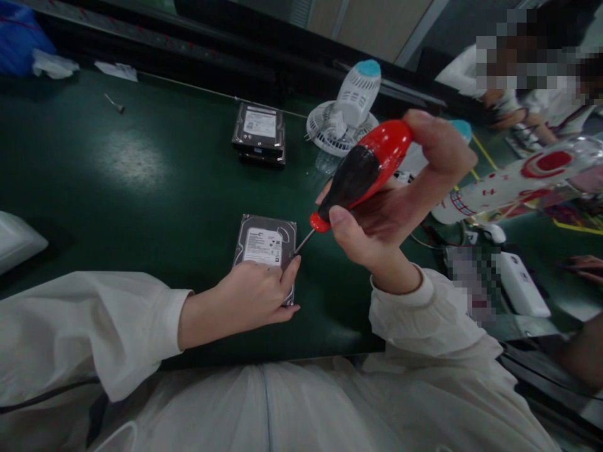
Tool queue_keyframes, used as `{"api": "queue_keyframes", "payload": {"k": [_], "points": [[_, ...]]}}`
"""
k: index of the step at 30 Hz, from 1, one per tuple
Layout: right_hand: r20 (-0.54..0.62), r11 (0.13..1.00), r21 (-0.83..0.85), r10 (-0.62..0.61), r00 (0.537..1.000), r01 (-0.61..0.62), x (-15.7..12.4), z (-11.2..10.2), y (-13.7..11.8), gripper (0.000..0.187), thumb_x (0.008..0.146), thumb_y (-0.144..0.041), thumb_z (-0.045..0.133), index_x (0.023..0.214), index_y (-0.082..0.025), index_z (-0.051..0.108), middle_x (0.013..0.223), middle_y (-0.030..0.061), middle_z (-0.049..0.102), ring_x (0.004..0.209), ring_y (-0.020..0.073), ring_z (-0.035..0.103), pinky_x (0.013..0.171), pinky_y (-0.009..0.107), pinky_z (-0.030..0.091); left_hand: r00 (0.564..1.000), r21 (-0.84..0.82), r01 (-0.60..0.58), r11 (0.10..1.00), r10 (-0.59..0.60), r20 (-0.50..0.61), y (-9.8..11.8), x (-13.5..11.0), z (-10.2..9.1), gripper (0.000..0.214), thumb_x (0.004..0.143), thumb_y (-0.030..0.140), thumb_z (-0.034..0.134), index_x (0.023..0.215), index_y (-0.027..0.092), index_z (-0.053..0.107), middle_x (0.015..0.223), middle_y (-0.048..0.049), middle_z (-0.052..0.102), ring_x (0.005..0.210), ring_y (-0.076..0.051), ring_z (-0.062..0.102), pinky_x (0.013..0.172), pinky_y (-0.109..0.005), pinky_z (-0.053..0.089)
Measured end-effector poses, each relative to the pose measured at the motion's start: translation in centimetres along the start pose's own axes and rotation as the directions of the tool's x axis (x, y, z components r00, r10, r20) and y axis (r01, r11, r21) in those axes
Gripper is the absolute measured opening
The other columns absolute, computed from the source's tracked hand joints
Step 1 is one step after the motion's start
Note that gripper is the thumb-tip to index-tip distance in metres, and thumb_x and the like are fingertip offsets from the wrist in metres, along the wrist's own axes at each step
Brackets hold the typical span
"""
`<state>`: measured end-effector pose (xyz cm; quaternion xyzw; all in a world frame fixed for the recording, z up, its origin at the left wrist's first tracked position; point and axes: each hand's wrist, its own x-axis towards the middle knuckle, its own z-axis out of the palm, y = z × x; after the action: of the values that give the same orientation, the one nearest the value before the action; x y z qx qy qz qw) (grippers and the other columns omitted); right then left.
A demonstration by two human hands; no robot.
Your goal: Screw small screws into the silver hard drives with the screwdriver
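A hard drive (264, 245) with a white label lies flat on the green table in front of me. My left hand (257, 292) covers its near part, fingers closed over the drive and its right edge. In my right hand (396, 201) is a red and black screwdriver (360, 172), gripped by the handle and tilted. Its thin shaft runs down to the left, and the tip meets the drive's right edge beside my left index finger. Whether the tip sits in a screw is too small to tell.
Behind the drive is a stack of hard drives (259, 129). To its right lies a white fan (351, 107). A large bottle (522, 179), a white device (522, 284) and cables are at the right. Other people (537, 94) sit beyond. A small tool (114, 104) rests at far left.
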<state>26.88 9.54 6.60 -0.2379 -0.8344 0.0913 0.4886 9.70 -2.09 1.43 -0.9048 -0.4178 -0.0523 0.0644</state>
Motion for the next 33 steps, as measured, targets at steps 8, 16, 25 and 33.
{"api": "queue_keyframes", "payload": {"k": [8, 16, 25, 33], "points": [[-0.031, 0.999, 0.037, -0.002, 1.0, 0.003, -0.2, -0.1, -0.4, 0.067, 0.094, -0.052, 0.058, 0.145, -0.025, 0.024, 0.154, 0.0154, 0.023, 0.124, 0.0269, 0.06, 0.081, 0.035, 0.065, 1.0, 0.008, 0.007, 1.0, -0.006, -0.012, 0.1, 0.1, 0.1, 0.078, 0.097, 0.058, 0.054, 0.14, -0.007, 0.057, 0.068, -0.0109, 0.072, 0.054, -0.023, 0.066, 0.047, -0.034, 0.038], [-0.042, 1.0, 0.021, 0.006, 0.999, -0.005, -0.1, 0.4, 0.2, 0.064, 0.096, -0.061, 0.045, 0.147, -0.031, 0.02, 0.152, 0.0128, 0.025, 0.114, 0.022, 0.063, 0.074, 0.032, 0.063, 1.0, 0.008, 0.004, 1.0, -0.004, -0.005, 0.0, 0.2, 0.0, 0.077, 0.098, 0.057, 0.052, 0.141, -0.007, 0.056, 0.069, -0.0109, 0.072, 0.055, -0.022, 0.066, 0.047, -0.033, 0.036], [-0.198, 0.954, 0.259, -0.103, 0.975, 0.154, 0.9, 1.7, 2.5, 0.075, 0.079, -0.059, 0.071, 0.142, -0.045, 0.033, 0.144, 0.0009, 0.034, 0.078, 0.0066, 0.061, 0.067, 0.029, 0.063, 1.0, 0.006, 0.009, 1.0, -0.009, -0.012, 0.0, 0.1, 0.3, 0.079, 0.098, 0.059, 0.051, 0.142, -0.006, 0.055, 0.071, -0.0113, 0.073, 0.056, -0.022, 0.067, 0.047, -0.033, 0.035], [-0.259, 0.964, 0.233, -0.065, 0.964, 0.128, 1.2, 2.0, 2.6, 0.063, 0.082, -0.055, 0.067, 0.137, -0.041, 0.041, 0.138, 0.0008, 0.038, 0.086, 0.0083, 0.06, 0.059, 0.021, 0.06, 1.0, 0.001, 0.009, 1.0, -0.009, -0.001, 0.0, 0.2, -0.1, 0.08, 0.098, 0.059, 0.052, 0.144, -0.006, 0.054, 0.068, -0.0106, 0.072, 0.052, -0.021, 0.064, 0.045, -0.033, 0.029]]}}
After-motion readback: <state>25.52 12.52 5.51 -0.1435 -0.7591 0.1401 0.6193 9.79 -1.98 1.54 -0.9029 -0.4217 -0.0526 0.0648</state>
